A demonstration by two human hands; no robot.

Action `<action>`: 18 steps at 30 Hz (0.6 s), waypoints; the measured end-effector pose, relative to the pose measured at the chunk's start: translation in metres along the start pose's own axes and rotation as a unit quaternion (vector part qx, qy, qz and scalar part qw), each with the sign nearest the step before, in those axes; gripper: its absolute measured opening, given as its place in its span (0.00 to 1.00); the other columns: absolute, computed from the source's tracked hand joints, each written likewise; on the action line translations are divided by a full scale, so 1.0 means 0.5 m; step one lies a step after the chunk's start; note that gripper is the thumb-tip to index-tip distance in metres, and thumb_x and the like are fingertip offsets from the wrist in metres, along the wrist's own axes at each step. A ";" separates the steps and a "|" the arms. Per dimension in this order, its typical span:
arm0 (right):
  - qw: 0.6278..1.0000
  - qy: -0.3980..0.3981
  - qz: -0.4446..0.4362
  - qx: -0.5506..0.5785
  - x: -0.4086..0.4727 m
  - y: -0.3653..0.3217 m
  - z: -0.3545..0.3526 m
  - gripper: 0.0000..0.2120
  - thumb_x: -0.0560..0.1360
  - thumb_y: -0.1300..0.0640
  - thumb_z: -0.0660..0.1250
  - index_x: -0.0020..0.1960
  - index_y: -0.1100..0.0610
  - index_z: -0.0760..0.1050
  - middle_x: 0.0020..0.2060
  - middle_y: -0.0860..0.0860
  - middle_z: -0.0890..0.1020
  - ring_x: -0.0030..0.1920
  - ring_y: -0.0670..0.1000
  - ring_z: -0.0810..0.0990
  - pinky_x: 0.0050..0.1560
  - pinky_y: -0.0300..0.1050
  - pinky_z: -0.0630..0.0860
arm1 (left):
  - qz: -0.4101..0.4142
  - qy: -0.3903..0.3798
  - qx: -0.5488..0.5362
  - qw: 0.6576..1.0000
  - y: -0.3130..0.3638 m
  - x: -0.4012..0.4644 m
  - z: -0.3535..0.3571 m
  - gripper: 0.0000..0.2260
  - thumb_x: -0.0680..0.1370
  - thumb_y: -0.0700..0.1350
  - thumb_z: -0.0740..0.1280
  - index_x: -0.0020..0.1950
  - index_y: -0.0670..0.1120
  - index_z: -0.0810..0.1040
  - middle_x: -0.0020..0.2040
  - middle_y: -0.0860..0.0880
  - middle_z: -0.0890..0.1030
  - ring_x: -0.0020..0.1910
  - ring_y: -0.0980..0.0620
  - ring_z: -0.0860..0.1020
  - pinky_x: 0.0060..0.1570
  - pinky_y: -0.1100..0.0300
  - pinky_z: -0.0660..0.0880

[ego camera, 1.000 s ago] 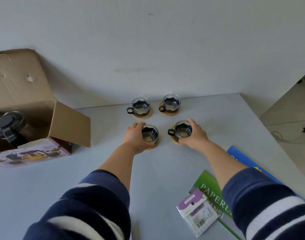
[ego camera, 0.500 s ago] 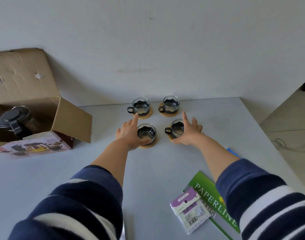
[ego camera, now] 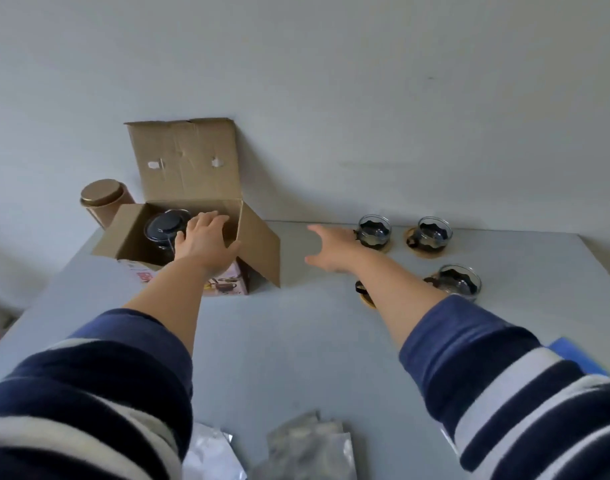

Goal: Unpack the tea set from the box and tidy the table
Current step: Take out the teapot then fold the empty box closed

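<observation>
Grey table [ego camera: 279,341] stands against a plain white wall, and on it, near the far left corner, sits an open cardboard box [ego camera: 192,233]. Inside the box is a glass teapot [ego camera: 165,230] with a dark lid. 4 glass cups on round wooden coasters stand near the far right edge; the nearest right one [ego camera: 459,284] is easy to see, and 1 is mostly hidden behind the right arm. A gold tin [ego camera: 102,199] stands at the far left corner, just behind the box. Silver packets [ego camera: 307,445] lie at the near edge, and something blue [ego camera: 573,355] shows at the right edge.

I think the teapot is breakable and a bit heavy, and smooth glass can slip. Taking it by the handle with 1 hand and under its body with the other looks safest.

The left hand [ego camera: 204,240] reaches into the box with loose fingers, next to the teapot lid. I cannot tell if it touches the teapot. The right hand [ego camera: 334,251] is spread flat above the table between the box and the cups, holding nothing.
</observation>
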State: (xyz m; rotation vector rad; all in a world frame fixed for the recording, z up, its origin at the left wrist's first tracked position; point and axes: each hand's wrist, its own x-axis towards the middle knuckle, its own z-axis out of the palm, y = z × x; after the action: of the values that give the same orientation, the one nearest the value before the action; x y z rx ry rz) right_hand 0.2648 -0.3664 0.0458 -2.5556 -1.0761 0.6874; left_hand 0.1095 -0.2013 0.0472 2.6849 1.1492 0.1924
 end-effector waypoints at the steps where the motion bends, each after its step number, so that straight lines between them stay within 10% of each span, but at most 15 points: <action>1: 1.000 0.007 -0.015 0.021 0.008 -0.037 0.010 0.33 0.75 0.48 0.64 0.76 0.47 0.56 0.72 0.56 0.66 0.73 0.59 0.60 0.68 0.56 0.67 | -0.009 0.012 0.006 1.000 -0.038 0.005 -0.010 0.27 0.79 0.54 0.63 0.76 0.50 0.61 0.78 0.48 0.58 0.78 0.44 0.53 0.75 0.39 0.52; 7: 0.986 0.098 -0.116 0.066 0.053 -0.248 0.073 0.19 0.77 0.53 0.63 0.68 0.53 0.71 0.65 0.53 0.75 0.65 0.55 0.73 0.64 0.49 0.71 | -0.059 0.038 0.016 0.997 -0.228 0.034 -0.037 0.30 0.79 0.55 0.62 0.78 0.48 0.56 0.79 0.48 0.52 0.79 0.44 0.47 0.75 0.40 0.48; 13: 0.996 -0.024 -0.063 0.062 0.114 -0.388 0.153 0.15 0.79 0.48 0.60 0.45 0.58 0.77 0.40 0.54 0.79 0.43 0.53 0.78 0.43 0.47 0.72 | -0.068 -0.073 -0.093 0.991 -0.321 0.046 0.000 0.49 0.71 0.70 0.63 0.79 0.49 0.38 0.80 0.49 0.45 0.78 0.43 0.49 0.74 0.40 0.54; 18: 0.999 -0.046 0.019 0.015 0.147 -0.428 0.218 0.23 0.79 0.42 0.56 0.61 0.59 0.74 0.50 0.55 0.80 0.50 0.56 0.79 0.46 0.46 0.73 | -0.033 -0.062 -0.110 0.991 -0.335 0.045 0.020 0.58 0.64 0.69 0.71 0.78 0.46 0.39 0.79 0.47 0.49 0.76 0.43 0.57 0.72 0.45 0.63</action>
State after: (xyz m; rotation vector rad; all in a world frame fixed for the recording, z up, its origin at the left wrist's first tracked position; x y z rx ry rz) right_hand 0.1253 -0.1592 0.0221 -2.5467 -1.0401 0.8319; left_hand 0.0104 -0.0738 -0.0031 2.4272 1.1073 0.1305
